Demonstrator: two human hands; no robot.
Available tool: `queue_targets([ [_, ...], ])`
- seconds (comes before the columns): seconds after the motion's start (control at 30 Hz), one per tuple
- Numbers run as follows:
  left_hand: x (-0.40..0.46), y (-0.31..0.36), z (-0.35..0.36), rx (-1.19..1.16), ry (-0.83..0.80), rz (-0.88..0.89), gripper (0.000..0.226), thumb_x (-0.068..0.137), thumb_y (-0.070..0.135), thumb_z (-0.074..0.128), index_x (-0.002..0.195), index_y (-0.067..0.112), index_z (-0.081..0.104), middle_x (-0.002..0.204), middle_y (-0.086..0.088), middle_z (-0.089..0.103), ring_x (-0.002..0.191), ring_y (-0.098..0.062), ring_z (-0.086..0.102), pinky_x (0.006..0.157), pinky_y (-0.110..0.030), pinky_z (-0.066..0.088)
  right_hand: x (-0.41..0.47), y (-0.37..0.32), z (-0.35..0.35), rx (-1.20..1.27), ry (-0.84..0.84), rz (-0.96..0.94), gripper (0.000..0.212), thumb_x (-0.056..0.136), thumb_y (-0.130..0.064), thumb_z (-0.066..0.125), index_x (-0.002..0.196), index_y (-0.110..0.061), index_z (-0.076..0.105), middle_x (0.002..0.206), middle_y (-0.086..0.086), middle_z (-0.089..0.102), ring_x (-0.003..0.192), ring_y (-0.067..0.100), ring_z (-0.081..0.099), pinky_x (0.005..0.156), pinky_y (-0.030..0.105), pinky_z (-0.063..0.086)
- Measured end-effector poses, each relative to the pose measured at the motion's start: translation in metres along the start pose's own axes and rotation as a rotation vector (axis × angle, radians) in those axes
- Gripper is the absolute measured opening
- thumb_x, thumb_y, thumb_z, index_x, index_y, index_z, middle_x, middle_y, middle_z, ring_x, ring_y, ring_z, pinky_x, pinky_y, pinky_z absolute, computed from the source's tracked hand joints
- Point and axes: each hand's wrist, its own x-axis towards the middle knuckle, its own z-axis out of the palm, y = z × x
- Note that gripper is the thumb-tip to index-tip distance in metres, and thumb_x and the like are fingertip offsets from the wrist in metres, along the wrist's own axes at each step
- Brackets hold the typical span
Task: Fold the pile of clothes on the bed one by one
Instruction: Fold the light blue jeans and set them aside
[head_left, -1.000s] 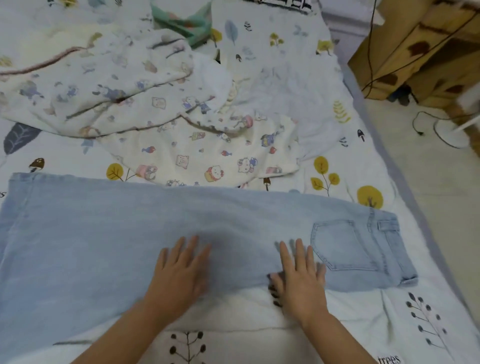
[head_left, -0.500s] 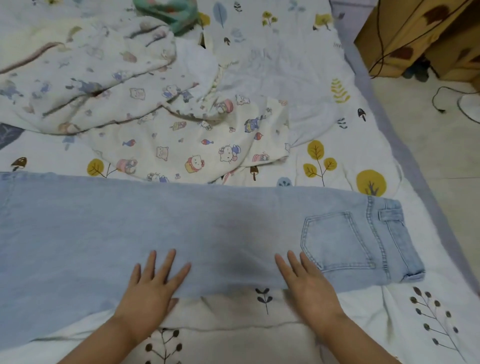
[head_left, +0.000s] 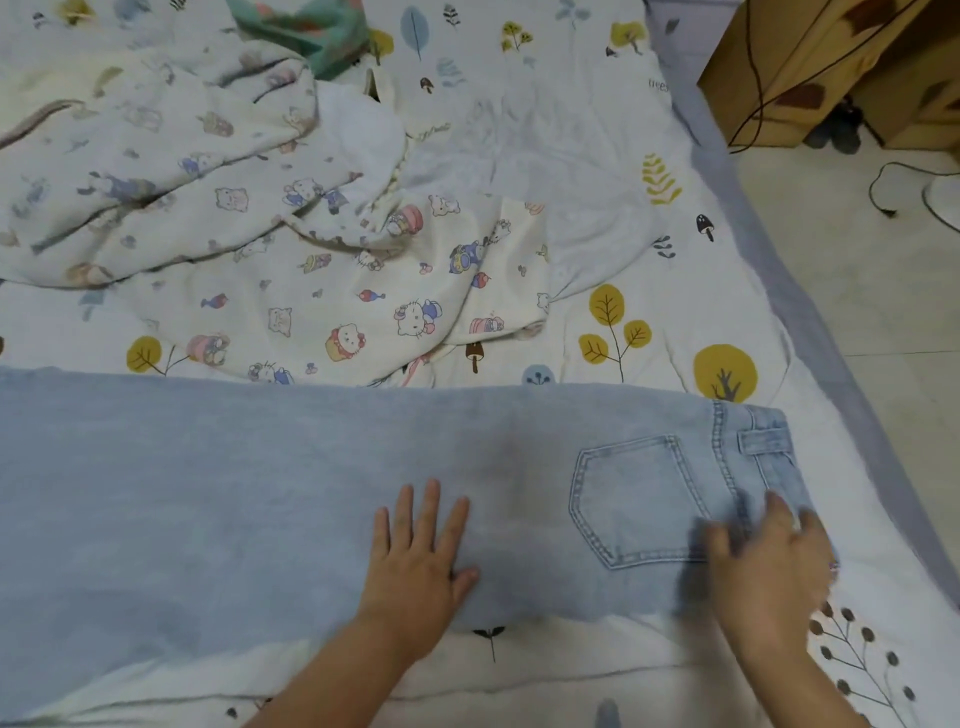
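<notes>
Light blue jeans lie flat across the near part of the bed, legs running left, waistband and back pocket at the right. My left hand lies flat on the denim near its lower edge, fingers straight. My right hand rests on the waist end below the belt loop, fingers spread and blurred by motion. Behind the jeans lies a crumpled cream garment with cartoon prints and another pale printed garment.
A teal cloth lies at the far edge of the bedsheet. The bed's right edge borders a tiled floor with a black cable and a wooden cabinet.
Both hands slid right along the jeans. My right hand went from the middle to the waist end; my left hand moved onto the middle.
</notes>
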Motion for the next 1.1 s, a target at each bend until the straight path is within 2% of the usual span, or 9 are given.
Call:
queue_targets([
  [0.07,-0.001,0.003,0.001,-0.035,-0.027,0.004,0.074,0.091,0.055,0.015,0.148,0.013,-0.006,0.140,-0.016,0.044,0.123,-0.042,0.049,0.095,-0.053,0.044,0.021,-0.020,0.009,-0.085,-0.041,-0.294,0.051,0.084,-0.015,0.064,0.130,0.001,0.048,0.140,0.029,0.037,0.132,0.041,0.031,0.107,0.053,0.022],
  [0.13,-0.002,0.000,0.009,0.000,0.028,0.025,0.074,0.092,0.054,0.012,0.147,0.012,-0.013,0.131,-0.015,0.055,0.115,-0.040,0.056,0.098,-0.051,0.040,0.044,-0.052,0.025,-0.191,-0.152,-0.511,0.049,0.092,-0.026,0.053,0.135,-0.006,0.041,0.147,0.019,0.031,0.138,0.032,0.025,0.110,0.054,0.016],
  [0.27,-0.002,-0.001,0.019,0.057,0.056,0.023,0.064,0.094,0.051,-0.005,0.147,0.015,-0.015,0.146,-0.015,0.037,0.131,-0.043,0.032,0.106,-0.045,0.003,0.074,-0.111,0.058,-0.387,-0.409,-0.719,0.050,0.097,-0.045,0.034,0.136,-0.015,0.037,0.141,0.007,0.042,0.133,0.025,0.033,0.112,0.052,0.016],
  [0.37,-0.004,-0.003,0.022,0.059,0.112,0.030,0.065,0.093,0.052,-0.005,0.147,0.017,-0.015,0.154,-0.012,0.011,0.140,-0.036,-0.003,0.108,-0.045,-0.001,0.089,-0.133,0.065,-0.429,-0.541,-0.726,0.048,0.088,-0.059,0.042,0.108,-0.017,0.056,0.107,0.006,0.061,0.096,0.024,0.055,0.084,0.037,0.041],
  [0.5,-0.003,-0.002,0.021,0.103,0.103,0.021,0.066,0.093,0.053,-0.003,0.147,0.016,-0.013,0.152,-0.016,0.024,0.137,-0.041,0.010,0.108,-0.046,0.001,0.102,-0.146,0.062,-0.309,-0.804,-0.537,0.066,0.088,-0.066,0.033,0.092,-0.008,0.063,0.089,0.006,0.055,0.083,0.022,0.051,0.076,0.030,0.038],
  [0.63,-0.003,-0.004,0.022,0.107,0.124,0.057,0.073,0.091,0.057,0.017,0.147,0.016,-0.006,0.155,-0.012,0.010,0.141,-0.035,-0.018,0.108,-0.049,0.003,0.104,-0.144,0.058,-0.237,-0.970,-0.630,0.036,0.086,-0.043,0.060,0.062,-0.019,0.048,0.069,-0.002,0.050,0.066,0.013,0.047,0.059,0.025,0.034],
  [0.8,-0.003,-0.006,0.024,0.110,0.046,0.114,0.082,0.085,0.057,0.028,0.148,0.015,-0.005,0.155,-0.008,0.004,0.143,-0.031,-0.015,0.108,-0.050,0.008,0.119,-0.148,0.060,0.033,-0.313,-0.672,0.030,0.084,-0.032,0.066,0.072,-0.014,0.044,0.069,0.000,0.054,0.072,0.026,0.048,0.067,0.033,0.031],
  [0.97,-0.003,-0.006,0.016,0.118,-0.038,0.104,0.074,0.092,0.058,0.018,0.149,0.013,0.003,0.150,-0.009,0.029,0.139,-0.029,0.002,0.105,-0.049,0.010,0.106,-0.149,0.082,-0.298,-0.105,-0.657,0.039,0.087,-0.041,0.058,0.107,-0.008,0.053,0.105,0.014,0.062,0.101,0.031,0.051,0.090,0.042,0.029],
  [1.1,0.009,-0.001,0.002,0.001,-0.038,0.049,0.066,0.095,0.058,0.010,0.143,0.020,0.034,0.148,-0.011,0.035,0.138,-0.038,0.024,0.108,-0.052,0.012,0.061,-0.133,0.083,-0.100,0.150,-0.752,0.055,0.088,-0.036,0.052,0.134,-0.007,0.044,0.138,0.022,0.044,0.130,0.036,0.040,0.108,0.055,0.021],
])
